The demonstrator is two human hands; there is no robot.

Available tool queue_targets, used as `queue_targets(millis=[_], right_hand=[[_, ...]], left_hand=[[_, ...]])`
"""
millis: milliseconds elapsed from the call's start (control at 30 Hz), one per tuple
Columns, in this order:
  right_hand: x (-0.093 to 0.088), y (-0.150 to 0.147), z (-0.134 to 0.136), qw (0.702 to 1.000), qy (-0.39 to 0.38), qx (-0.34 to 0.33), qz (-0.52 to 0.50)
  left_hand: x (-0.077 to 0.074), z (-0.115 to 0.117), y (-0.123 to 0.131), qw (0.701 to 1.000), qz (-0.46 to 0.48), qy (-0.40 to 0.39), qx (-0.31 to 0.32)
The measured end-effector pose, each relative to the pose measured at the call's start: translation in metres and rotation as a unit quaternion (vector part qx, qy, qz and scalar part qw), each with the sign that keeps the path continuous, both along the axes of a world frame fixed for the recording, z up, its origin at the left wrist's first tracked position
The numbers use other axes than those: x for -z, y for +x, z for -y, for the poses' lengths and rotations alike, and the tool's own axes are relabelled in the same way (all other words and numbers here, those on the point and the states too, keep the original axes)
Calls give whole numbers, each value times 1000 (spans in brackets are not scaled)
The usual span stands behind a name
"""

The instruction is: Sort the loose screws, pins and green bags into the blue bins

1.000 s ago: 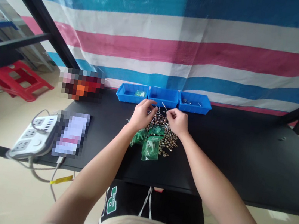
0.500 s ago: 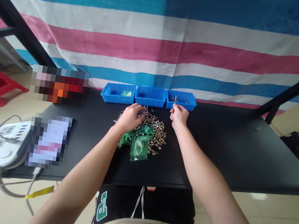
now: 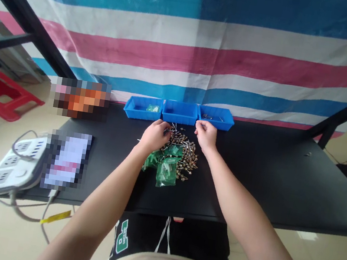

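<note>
"Which hand is nearer the pile of metal pins [image 3: 180, 152]?"

"The pile's left edge is touched by the curled left hand [image 3: 155, 136]. No single long axis is shown; the pins are strewn every way."

"And the right hand [image 3: 204, 136]?"

"It is held with fingertips drawn together, just below the right blue tray [image 3: 224, 125]. For both hands, whether a pin is held cannot be told."

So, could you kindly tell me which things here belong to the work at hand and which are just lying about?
Part of the work: left hand, right hand, loose metal pins with brassy heads, green plastic bags, three blue trays.

Just lying about: power strip, red stool, striped tarpaulin.
</note>
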State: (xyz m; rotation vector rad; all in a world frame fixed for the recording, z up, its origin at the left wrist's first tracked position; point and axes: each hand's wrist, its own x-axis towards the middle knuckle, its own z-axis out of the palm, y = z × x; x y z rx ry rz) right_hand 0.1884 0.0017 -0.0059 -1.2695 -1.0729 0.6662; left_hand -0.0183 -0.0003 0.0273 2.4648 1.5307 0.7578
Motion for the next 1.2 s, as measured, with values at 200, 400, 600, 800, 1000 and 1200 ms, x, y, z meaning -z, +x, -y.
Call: queue_targets(millis=[200,400,600,800,1000,1200], right_hand=[[-4,-17,21,952,37,-80,293],[-5,-27,32,876,64,-107,466],[-6,-26,30,859,100,-64,498],[-4,-24,29,858,93,-73,499],[-1,-25,29,863,84,-90,491],[0,-25,28,867,95,-102,478]], left_hand=[[-1,3,0,996,-70,-12,-46],[0,5,0,990,-118,-45,-64],[4,2,0,989,-126,-49,-56],[2,1,1,985,-146,-73,-53],[3,1,1,987,-130,-84,-46],[3,-1,1,990,-96,-93,-43]])
